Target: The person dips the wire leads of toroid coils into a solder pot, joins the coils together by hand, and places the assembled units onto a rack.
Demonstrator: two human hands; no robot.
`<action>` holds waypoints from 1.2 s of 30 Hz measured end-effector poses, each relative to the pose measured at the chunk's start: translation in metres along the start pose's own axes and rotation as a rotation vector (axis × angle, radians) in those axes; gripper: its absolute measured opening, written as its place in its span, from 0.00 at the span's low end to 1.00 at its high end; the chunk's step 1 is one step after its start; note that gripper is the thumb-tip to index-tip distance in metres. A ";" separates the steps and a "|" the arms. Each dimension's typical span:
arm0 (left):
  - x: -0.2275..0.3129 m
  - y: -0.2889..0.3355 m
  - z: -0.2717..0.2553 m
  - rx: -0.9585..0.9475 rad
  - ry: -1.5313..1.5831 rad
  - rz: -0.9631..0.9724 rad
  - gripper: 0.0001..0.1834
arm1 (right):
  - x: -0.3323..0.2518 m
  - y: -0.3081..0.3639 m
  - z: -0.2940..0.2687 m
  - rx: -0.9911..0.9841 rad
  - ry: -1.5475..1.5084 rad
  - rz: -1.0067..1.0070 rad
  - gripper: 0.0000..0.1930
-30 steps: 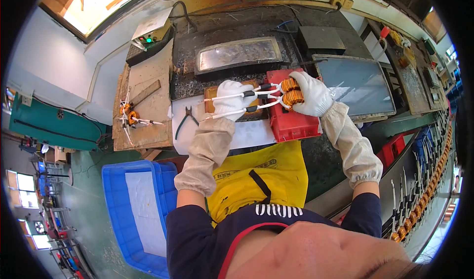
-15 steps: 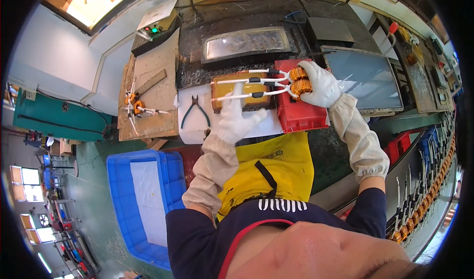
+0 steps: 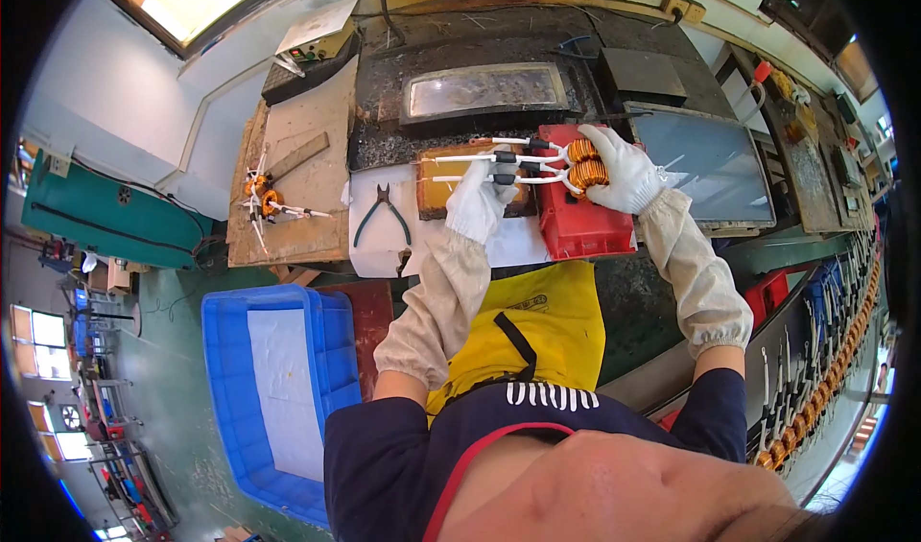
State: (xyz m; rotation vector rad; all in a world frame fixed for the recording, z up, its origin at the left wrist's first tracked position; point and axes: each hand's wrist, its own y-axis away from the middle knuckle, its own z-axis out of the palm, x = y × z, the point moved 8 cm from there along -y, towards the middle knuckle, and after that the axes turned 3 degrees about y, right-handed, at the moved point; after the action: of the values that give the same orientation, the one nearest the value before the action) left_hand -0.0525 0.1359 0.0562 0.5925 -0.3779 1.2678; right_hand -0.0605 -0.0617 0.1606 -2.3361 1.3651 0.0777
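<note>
Two copper-wound toroidal coils (image 3: 587,168) are side by side above a red plastic box (image 3: 576,227), and my gloved right hand (image 3: 624,173) is closed around their right side. White-sleeved wire leads (image 3: 459,160) with black bands run from the coils to the left. My gloved left hand (image 3: 480,201) is closed on these leads near the bands, its fingertips partly hidden. Beneath the leads lies an amber-topped block (image 3: 434,195) with a brown frame. Green-handled cutting pliers (image 3: 382,218) lie on white paper left of my left hand.
Two more coils with leads (image 3: 264,197) lie on the board at left. Behind my hands sits a framed metal-surfaced pan (image 3: 484,91). A grey-topped tray (image 3: 705,168) stands at right, a blue crate (image 3: 331,350) below left. Several coils hang in a row (image 3: 815,412) at far right.
My left hand has gone from spread fingers beneath the leads to a closed hold on them, nearer the coils. The right hand keeps its hold on the coils.
</note>
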 end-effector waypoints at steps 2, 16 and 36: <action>0.005 0.006 0.001 0.035 -0.016 0.065 0.25 | 0.003 0.000 0.005 -0.104 0.037 0.083 0.39; 0.004 -0.006 -0.006 0.033 -0.017 0.026 0.19 | -0.001 -0.001 0.001 -0.206 0.092 0.181 0.38; -0.111 0.034 0.099 -0.159 0.803 -0.136 0.26 | -0.077 -0.011 -0.042 -0.234 0.272 0.249 0.34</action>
State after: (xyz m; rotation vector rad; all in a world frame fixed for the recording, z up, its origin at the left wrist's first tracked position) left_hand -0.1098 -0.0041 0.0782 -0.0524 0.2286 1.2246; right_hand -0.0975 -0.0101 0.2221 -2.4182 1.8684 -0.0076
